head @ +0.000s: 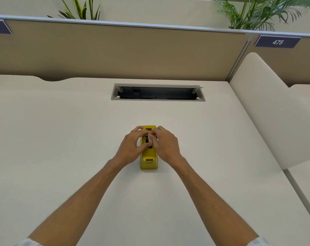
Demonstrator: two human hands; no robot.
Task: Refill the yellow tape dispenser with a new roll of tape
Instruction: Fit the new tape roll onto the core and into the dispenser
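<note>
The yellow tape dispenser (149,159) stands on the white desk (62,139), its cutter end toward me. A roll of tape (149,139) with a dark core sits upright over the dispenser's middle slot. My left hand (132,146) pinches the roll from the left side. My right hand (165,143) grips it from the right, fingertips meeting over the top. My fingers hide most of the roll and the slot, so I cannot tell whether the roll rests in its cradle.
An open cable tray (157,93) is recessed into the desk behind the dispenser. A beige partition (115,52) runs along the back, and a curved white divider (267,107) rises at the right. Plants show above the partition.
</note>
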